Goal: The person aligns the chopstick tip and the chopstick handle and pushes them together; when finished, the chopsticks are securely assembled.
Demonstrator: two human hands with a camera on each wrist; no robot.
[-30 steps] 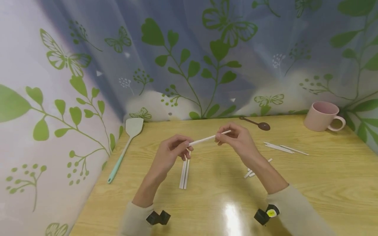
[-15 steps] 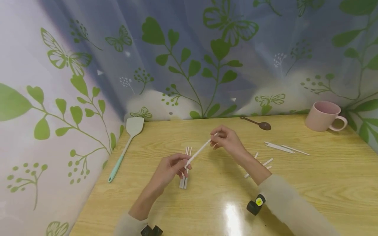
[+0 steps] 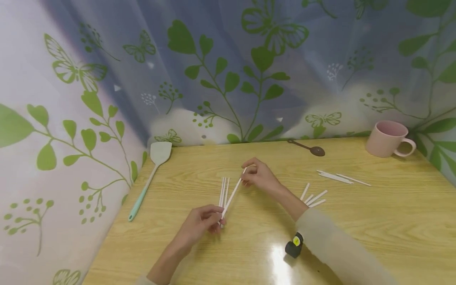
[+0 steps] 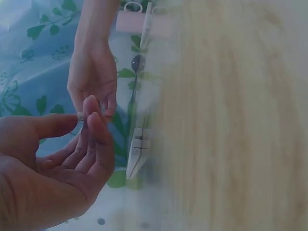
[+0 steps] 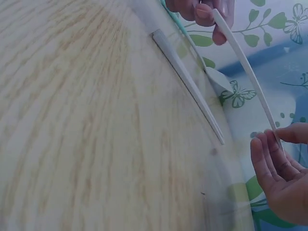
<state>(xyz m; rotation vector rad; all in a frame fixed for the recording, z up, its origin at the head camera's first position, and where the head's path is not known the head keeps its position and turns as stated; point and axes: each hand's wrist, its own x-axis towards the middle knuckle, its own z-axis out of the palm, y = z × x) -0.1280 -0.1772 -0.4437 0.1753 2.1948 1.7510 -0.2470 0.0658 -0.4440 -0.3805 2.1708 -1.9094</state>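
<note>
My left hand (image 3: 199, 223) and my right hand (image 3: 261, 178) hold one white chopstick (image 3: 233, 194) between them. It slants over the table, its far end higher up in the head view. The left thumb and fingers pinch its thicker near end, which shows end-on in the left wrist view. At the thin end, the right thumb (image 5: 291, 133) presses against the fingertips in the right wrist view. Just left of the held chopstick, a small row of white chopsticks (image 3: 223, 190) lies on the wood, its near ends partly hidden behind the left hand.
Several white chopsticks (image 3: 315, 198) fan out by the right forearm, partly covered. More chopsticks (image 3: 335, 177) lie farther right, near a pink mug (image 3: 386, 138). A brown spoon (image 3: 316, 151) rests at the back. A spatula with a mint handle (image 3: 144, 194) lies along the left edge.
Both hands have shifted left and toward the near side with the chopstick, the left hand more so. The chopstick has turned from nearly crosswise to steep, nearly in line with the row.
</note>
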